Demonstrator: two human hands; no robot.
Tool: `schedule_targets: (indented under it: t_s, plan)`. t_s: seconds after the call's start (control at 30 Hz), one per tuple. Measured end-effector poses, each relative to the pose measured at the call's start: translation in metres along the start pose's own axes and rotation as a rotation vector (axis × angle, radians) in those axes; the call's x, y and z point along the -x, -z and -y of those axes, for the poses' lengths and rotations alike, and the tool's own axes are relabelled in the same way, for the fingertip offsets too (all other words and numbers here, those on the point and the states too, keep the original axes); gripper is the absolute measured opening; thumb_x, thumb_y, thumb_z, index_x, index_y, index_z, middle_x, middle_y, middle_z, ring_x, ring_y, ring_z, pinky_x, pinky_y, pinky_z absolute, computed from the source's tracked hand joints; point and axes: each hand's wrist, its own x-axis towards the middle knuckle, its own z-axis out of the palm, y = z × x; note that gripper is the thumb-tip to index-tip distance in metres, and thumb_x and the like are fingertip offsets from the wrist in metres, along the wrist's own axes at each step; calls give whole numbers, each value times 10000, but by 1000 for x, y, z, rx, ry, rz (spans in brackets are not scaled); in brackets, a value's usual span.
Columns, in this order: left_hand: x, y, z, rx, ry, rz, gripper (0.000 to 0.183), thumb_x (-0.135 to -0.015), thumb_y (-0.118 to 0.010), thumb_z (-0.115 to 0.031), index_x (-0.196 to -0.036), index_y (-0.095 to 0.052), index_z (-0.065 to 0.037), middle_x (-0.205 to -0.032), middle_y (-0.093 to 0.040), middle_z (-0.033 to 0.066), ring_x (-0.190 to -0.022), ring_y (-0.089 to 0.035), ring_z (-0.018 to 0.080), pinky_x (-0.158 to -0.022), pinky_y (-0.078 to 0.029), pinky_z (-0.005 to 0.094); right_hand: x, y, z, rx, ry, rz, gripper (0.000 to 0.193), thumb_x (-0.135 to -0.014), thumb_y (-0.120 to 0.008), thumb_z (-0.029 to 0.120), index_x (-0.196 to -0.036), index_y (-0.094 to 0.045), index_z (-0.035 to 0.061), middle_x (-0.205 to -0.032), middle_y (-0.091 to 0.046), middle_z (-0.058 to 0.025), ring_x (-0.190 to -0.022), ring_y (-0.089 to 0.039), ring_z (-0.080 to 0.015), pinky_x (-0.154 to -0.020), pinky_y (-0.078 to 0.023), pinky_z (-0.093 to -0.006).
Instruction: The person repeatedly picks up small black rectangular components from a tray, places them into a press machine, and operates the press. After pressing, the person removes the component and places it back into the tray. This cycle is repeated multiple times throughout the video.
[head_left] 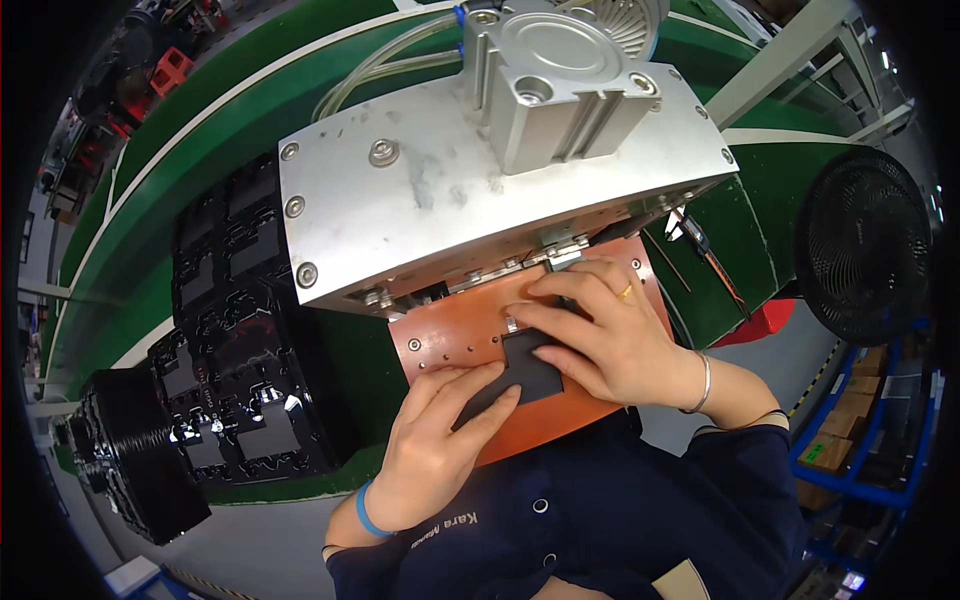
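Note:
A dark grey flat piece [530, 368] lies on the orange plate [455, 330] in front of a metal press [430, 190]. My left hand [435, 435] pinches its near left part between thumb and fingers. My right hand [615, 325] is bent over its right side, the thumb pressing on the piece. The right index fingertip is at a small shiny tab [512, 323] on the piece's far edge. My other right fingers reach to the press's front edge and partly hide what is there.
Black plastic trays [250, 400] holding grey flat pieces are stacked at the left. A caliper [705, 255] and a thin rod [668, 262] lie on the green bench [745, 215] to the right. Further right are a black fan [862, 245] and blue shelving [900, 480] with cardboard boxes.

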Motion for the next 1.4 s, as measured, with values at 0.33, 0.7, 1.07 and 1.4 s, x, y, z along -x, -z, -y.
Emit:
schedule_targets:
  t_s: [0.33,0.7,1.07,1.4]
  plan:
    - [-1,2,-3,-12,-1,38,442,-631,-685,18,-1065,-725,-49,-1176,-607,137,-967,-529,283,-832,-501,347,5,-2,-2,-1,-16,-23,242,-791,-687,77,-1018,-604,71,-1078,-654,-25,-1110,-554,-231,-1057,-354,-473]
    - [-2,1,-4,-23,8,40,441,-639,-685,10,-1072,-726,-61,-1164,-613,141,-957,-528,294,-835,-494,359,8,1,-1,13,62,38,240,-771,-642,35,-1002,-599,84,-1100,-649,-34,-1128,-552,-237,-1069,-357,-473]
    - [-7,-1,-3,-33,21,1,442,-645,-688,22,-1077,-725,-64,-1162,-615,142,-954,-533,296,-807,-499,359,22,8,-2,-79,-62,-233,224,-759,-736,59,-952,-623,66,-1096,-672,-84,-1064,-575,-292,-932,-443,-413]
    - [-30,-4,6,-34,34,-7,425,-651,-715,42,-1065,-733,-48,-1154,-620,135,-949,-535,295,-794,-498,352,25,12,0,-228,-166,-92,225,-749,-770,104,-918,-633,46,-1171,-624,-123,-1096,-559,-305,-890,-463,-392]
